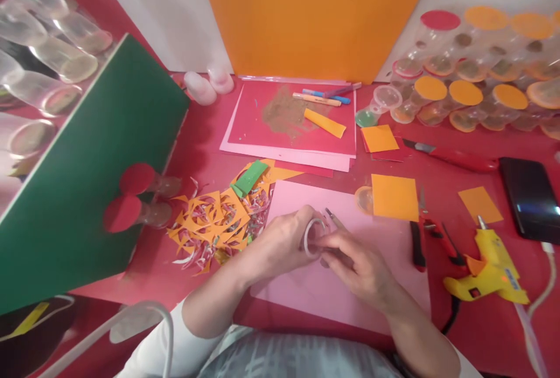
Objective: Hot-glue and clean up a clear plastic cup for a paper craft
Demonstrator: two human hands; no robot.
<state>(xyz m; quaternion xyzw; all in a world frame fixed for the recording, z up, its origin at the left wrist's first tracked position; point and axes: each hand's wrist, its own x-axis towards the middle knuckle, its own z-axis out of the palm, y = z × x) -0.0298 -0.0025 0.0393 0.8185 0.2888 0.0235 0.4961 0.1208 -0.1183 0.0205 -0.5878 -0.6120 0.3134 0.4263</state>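
Observation:
My left hand is wrapped around a clear plastic bottle piece, its round open rim turned toward me. The fingers of my right hand are closed at the rim, thumb and forefinger pinching there. Just beyond those fingers a slim pen-like tool with a dark tip points away; I cannot tell whether it is held or lies on the paper. Under both hands is a pink sheet. An orange paper square partly covers another clear piece to the right.
Paper scraps are heaped at left, by a green board. Markers and brown sand lie on red paper behind. To the right are pliers, a yellow glue gun, a red cutter and a phone.

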